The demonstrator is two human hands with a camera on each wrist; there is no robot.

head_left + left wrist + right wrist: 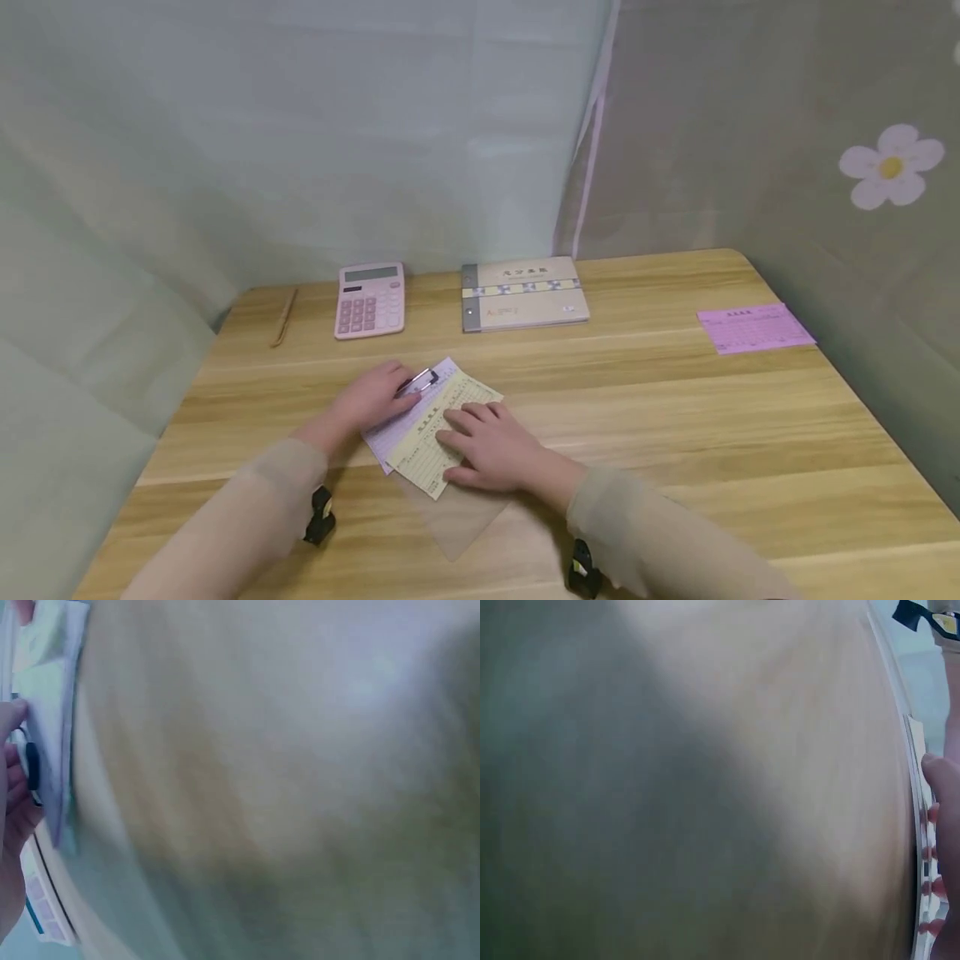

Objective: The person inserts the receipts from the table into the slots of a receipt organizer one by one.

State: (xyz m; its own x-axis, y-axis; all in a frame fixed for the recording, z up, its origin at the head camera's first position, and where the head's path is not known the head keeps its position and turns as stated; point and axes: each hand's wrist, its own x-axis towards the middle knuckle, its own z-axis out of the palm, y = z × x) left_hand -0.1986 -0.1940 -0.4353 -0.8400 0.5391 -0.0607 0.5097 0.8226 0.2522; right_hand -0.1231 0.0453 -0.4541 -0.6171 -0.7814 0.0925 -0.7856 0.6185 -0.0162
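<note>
Just this side of the calculator (371, 301), the left hand (375, 400) has fingers curled onto the clip (432, 378) at the lilac slip (384, 438)! Farther from the calculator, the right hand (491, 452) rests spread fingers across the yellow slip (422, 457).

Right hand (491, 450) hides part of yellow slip (423, 454); fine print too small. Tabletop (225, 735) blurred in both wrist views.

L hand (377, 397): pinch grip | R hand (491, 447): palm dn, fngrs spread
</note>
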